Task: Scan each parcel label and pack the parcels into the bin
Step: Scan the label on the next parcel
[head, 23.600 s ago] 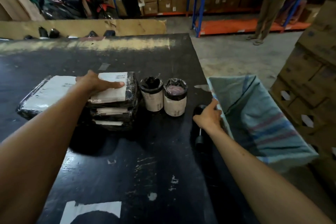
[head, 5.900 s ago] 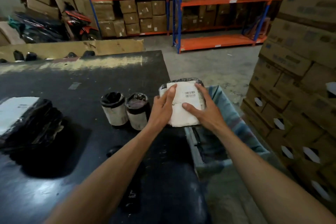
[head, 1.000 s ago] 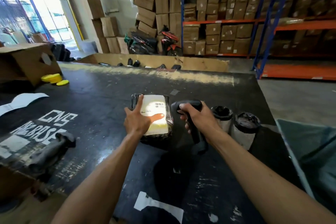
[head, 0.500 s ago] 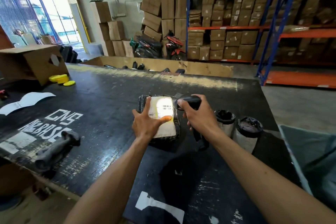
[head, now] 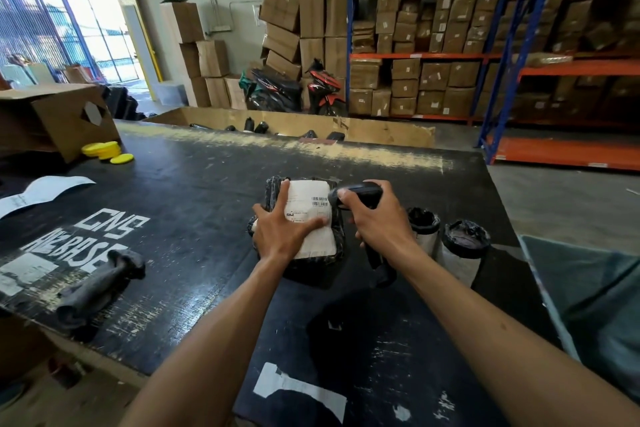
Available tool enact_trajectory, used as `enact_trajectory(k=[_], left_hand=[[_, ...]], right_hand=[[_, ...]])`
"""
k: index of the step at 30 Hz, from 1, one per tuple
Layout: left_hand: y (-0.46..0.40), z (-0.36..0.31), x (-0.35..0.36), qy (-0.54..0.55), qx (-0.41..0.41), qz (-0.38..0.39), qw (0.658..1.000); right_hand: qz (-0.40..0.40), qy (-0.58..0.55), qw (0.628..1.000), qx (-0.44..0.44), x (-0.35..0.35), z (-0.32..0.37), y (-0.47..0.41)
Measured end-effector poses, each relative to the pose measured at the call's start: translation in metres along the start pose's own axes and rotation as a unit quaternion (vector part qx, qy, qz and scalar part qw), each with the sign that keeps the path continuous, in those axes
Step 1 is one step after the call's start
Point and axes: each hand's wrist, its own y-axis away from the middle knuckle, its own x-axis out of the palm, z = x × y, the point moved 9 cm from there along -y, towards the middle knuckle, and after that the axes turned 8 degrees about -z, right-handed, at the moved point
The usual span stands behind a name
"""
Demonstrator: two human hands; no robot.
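A black-wrapped parcel with a white label (head: 317, 218) lies on a small stack of parcels at the middle of the black table (head: 194, 204). My left hand (head: 280, 230) rests flat on the label, fingers spread, pressing it down. My right hand (head: 375, 218) grips a black barcode scanner (head: 356, 191), its head pointing at the barcode on the label's right edge. The bin, a grey-green woven sack (head: 588, 295), hangs open at the table's right edge.
Two cylindrical parcels with black tops (head: 424, 229) (head: 464, 253) stand right of my right hand. A dark wrapped roll (head: 100, 288) lies near the left front edge. An open cardboard box (head: 55, 118) and yellow discs (head: 104, 151) sit far left. Shelving with cartons lines the back.
The bright scanner light on the label has gone out, and the barcode now shows plainly. Both hands stay on the parcel and the scanner; the view has shifted slightly.
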Motion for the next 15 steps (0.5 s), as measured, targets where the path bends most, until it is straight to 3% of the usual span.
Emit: enact_trajectory(k=[15], left_hand=[[0.008, -0.006, 0.007, 0.011, -0.002, -0.003, 1.0]], right_hand=[[-0.024, -0.002, 0.999, 0.033, -0.015, -0.017, 0.014]])
